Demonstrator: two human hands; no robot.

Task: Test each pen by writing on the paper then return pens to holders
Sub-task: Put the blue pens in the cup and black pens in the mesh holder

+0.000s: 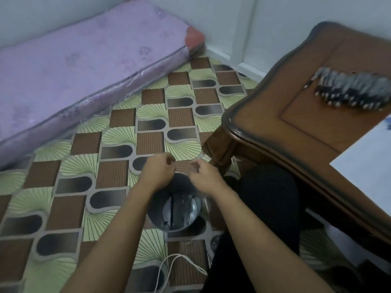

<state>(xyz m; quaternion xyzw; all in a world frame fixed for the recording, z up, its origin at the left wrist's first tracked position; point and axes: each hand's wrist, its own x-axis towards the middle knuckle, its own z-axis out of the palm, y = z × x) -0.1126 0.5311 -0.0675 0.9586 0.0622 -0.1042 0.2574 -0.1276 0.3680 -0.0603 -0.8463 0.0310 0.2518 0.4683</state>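
- Left hand (159, 170) and right hand (203, 174) are close together above the floor, fingers curled; too blurred to tell if either one pinches anything.
- Dark round holder (160, 216) stands on the patterned floor (63, 187) just under the hands, between the forearms, with a few thin pens inside.
- Row of pens (355, 89) lies on the brown desk (275, 115) at right, well apart from the hands.
- White paper (368, 157) is at the desk's right edge.
- Purple mattress (74, 70) is at left, a white cord (179, 265) at bottom.

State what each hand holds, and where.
Cannot tell: the left hand and right hand curl their fingers over the pen holder, but blur hides any grip.
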